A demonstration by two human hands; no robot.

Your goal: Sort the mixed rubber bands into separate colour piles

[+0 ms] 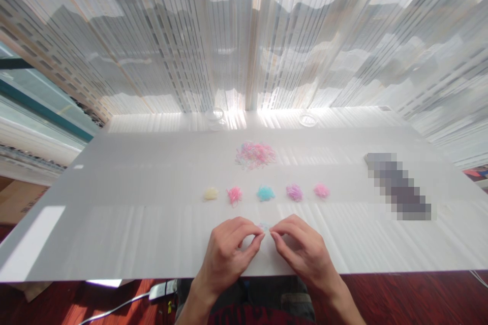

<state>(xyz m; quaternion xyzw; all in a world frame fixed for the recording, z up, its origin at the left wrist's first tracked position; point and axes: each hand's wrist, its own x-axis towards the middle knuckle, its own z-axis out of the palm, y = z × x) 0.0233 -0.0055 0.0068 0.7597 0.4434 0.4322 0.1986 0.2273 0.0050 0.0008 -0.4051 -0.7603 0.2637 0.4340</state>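
Observation:
Both hands are close together over the front of the white table (125,228). My left hand (231,246) pinches with thumb and index fingertips together. My right hand (303,249) makes a similar pinch just to the right, with a narrow gap between the two. Whatever the fingertips hold is too small to make out. Just behind them lies a little pale bluish cluster (264,226) of thin strands, partly hidden. Beyond it runs a row of small piles, which look like tiny rubber bands: yellow (211,193), coral pink (235,194), blue (266,193), purple (294,192) and light pink (322,191).
A larger mixed-colour pile (255,155) lies behind the row. A pixelated dark object (400,188) rests at the right. Two clear round items, one on the left (216,114) and one on the right (308,120), stand near the curtain (183,61). A power strip (162,291) lies below the front edge.

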